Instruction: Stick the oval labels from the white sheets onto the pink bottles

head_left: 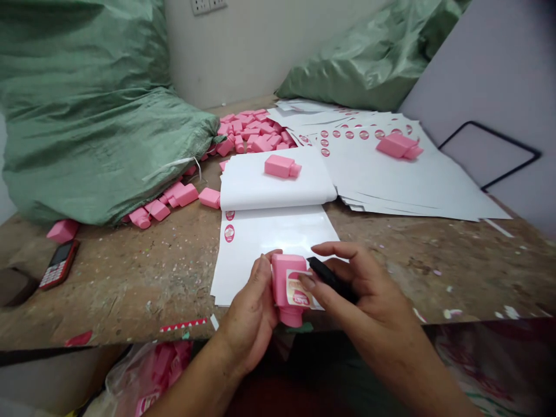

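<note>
Landmark: the white label sheet (282, 231), lying on the worn worktable (174, 266) in front of me.

Hands: my left hand (254, 315) curls round one side of a pink bottle (289, 264), pinching it between thumb and fingers. The bottle is over the near edge of the label sheet, its neck pointing down towards me. A printed label (299, 296) is on its face, the right end of the label projecting past the bottle's side. My right hand (369, 289) grips a black tool (328, 277) within its bent fingers, the thumb on the printed label and the index finger reaching out above the tool. Type of tool: cannot tell.

Beyond the label sheet: a folded-back paper (278, 194) with a loose pink bottle (279, 166) on its side on top; farther off, a heap of pink bottles (252, 130).

Left of the label sheet: a large green sack (87, 127), more pink bottles along its lower edge, and a red phone (59, 266) beside a dark object (16, 286).

Right of the label sheet: a fanned paper stack (403, 179) bearing another bottle (396, 146); a second green sack (356, 75) behind it.
</note>
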A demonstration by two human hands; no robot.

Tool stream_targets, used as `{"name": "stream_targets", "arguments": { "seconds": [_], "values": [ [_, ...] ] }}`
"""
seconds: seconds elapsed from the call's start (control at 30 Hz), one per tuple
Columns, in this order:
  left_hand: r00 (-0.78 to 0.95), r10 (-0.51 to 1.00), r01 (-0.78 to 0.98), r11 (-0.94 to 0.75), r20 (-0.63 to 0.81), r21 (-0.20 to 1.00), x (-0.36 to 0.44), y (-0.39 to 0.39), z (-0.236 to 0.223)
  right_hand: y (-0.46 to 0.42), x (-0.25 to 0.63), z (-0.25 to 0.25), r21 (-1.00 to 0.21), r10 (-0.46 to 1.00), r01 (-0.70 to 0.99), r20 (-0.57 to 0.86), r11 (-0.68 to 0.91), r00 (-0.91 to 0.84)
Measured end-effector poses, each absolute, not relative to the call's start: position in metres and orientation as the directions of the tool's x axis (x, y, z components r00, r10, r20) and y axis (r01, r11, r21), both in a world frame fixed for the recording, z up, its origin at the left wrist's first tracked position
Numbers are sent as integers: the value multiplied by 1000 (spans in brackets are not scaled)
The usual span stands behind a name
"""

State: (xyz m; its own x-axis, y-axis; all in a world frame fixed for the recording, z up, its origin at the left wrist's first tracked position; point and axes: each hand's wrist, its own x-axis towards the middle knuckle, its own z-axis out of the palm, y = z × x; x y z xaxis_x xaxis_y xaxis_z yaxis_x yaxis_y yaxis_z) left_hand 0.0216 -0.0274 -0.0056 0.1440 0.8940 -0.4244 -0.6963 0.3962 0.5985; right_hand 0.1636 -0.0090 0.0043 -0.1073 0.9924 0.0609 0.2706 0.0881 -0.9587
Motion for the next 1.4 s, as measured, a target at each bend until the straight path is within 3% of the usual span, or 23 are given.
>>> {"name": "stream_targets", "arguments": {
  "seconds": [0.33, 0.6, 0.83, 0.9, 1.0, 1.07, 1.27, 1.4],
  "values": [
    [146, 903, -672, 390, -404, 630, 24, -31, -7, -8, 162, -1, -901, 979, 385, 165, 199, -119],
    [136, 923, -542, 374, -360, 753, 24, -36, -5, -9, 160, -1, -838, 957, 462, 257, 291, -137],
    [80, 931, -466, 351, -356, 812, 22, -38, -8, -2, 168, -4, -444, 810, 740, 541, 506, -229],
    [99, 907, -488, 403, -409, 775, 20, -38, -7, 2, 175, -3, -502, 833, 718, 516, 482, -199],
    [142, 879, -513, 458, -455, 726, 18, -39, -3, 7, 179, -2, -783, 940, 524, 318, 335, -126],
    [161, 882, -521, 458, -444, 721, 17, -40, -2, 8, 175, -3, -907, 974, 363, 170, 213, -149],
    [136, 886, -492, 449, -443, 746, 21, -43, -1, 11, 154, -9, -984, 967, 176, -10, 36, -253],
    [137, 847, -332, 527, -513, 782, -15, -59, 4, 13, 152, -10, -971, 967, 231, 3, 64, -255]
  ]
}}
